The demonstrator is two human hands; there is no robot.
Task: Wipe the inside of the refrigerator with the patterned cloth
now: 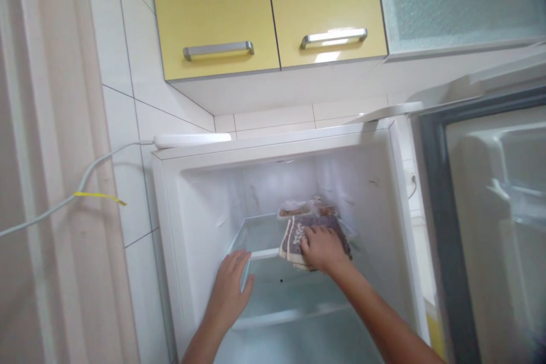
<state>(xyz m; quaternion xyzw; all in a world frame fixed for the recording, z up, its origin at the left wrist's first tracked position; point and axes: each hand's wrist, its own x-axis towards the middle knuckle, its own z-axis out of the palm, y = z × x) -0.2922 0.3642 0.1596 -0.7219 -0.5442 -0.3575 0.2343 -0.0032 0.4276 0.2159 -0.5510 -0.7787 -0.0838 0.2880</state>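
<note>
Count as follows: hands, two; patterned cloth, one folded or several stacked, undetermined; food containers, two visible; refrigerator, one; refrigerator door, one; shelves, at least two; yellow cabinet doors, two; bar handles, two; frosted-glass panel, one; white cable, one.

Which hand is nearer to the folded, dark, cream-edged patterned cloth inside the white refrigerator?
Right. The right hand is on top of the cloth; the left hand is apart from it, to its left, by the shelf's white front edge.
</note>
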